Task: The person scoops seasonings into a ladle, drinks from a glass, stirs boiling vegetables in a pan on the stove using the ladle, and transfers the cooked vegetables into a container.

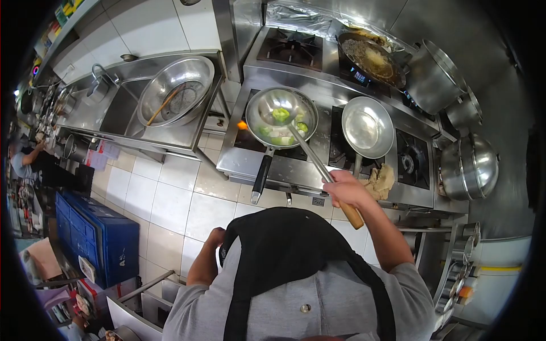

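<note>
My right hand (348,188) is closed around a long-handled ladle (310,152) with a wooden grip end. Its round metal bowl is over the frying pan (310,109) and carries a piece of green vegetable (280,115). More green and pale pieces (278,138) lie in the pan, which sits on a burner with its black handle (261,177) pointing toward me. An orange flame (242,125) shows beside the pan's left edge. Close to my body, my left hand (216,235) looks curled shut; the apron partly covers it, so anything inside is hidden.
A second pan (367,128) and a crumpled cloth (380,182) are on the right of the stove. Behind stand a wok of bubbling oil (372,59) and a tall pot (435,79). Leftward are a large metal bowl (149,108), a blue crate (99,238) and another person (28,162).
</note>
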Tool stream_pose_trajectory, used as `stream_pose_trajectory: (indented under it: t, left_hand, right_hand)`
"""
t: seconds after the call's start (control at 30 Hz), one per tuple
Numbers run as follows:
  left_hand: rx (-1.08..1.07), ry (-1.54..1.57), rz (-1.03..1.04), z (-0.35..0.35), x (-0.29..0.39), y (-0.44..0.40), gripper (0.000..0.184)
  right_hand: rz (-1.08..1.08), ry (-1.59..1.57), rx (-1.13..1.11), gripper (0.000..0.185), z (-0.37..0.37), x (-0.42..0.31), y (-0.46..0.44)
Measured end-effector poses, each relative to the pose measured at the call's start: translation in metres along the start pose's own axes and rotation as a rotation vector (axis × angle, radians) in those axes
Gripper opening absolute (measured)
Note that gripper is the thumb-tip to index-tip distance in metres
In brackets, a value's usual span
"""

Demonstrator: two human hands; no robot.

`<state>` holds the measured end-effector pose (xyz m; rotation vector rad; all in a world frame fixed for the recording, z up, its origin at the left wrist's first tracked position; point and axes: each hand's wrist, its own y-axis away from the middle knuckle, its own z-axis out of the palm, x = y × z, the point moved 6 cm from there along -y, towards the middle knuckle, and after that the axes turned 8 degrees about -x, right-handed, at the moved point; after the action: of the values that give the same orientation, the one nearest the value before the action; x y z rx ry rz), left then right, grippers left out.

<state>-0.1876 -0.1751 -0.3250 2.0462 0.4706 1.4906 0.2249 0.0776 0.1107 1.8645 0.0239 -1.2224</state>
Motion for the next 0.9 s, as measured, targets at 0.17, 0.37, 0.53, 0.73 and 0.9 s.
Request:
stream_pose_trajectory:
  t: [0.17, 0.37, 0.53, 0.73, 0.9]
  left_hand:
    - [-0.039, -0.108, -0.157, -0.016, 0.056, 0.036, 0.033]
    - [0.023, 0.198, -0.304, -0.013, 0.055, 0.020, 0.030]
    - [0.025, 0.213, -0.130, -0.008, 0.045, 0.005, 0.033]
    - [-0.018, -0.031, -0.131, -0.005, 0.036, 0.014, 0.036]
    - [-0.019, -0.206, -0.074, -0.008, 0.059, 0.032, 0.032]
  right_hand:
    - [0.035, 0.034, -0.064, 0.013, -0.009, 0.005, 0.013]
    - [-0.030, -0.075, -0.025, 0.015, 0.010, 0.014, -0.016]
    - [-0.019, -0.069, -0.060, 0.014, 0.001, 0.016, 0.003]
    - [-0.046, -0.097, -0.001, 0.014, 0.008, 0.011, -0.005]
    - [-0.013, 0.002, -0.036, 0.014, -0.002, 0.016, -0.006]
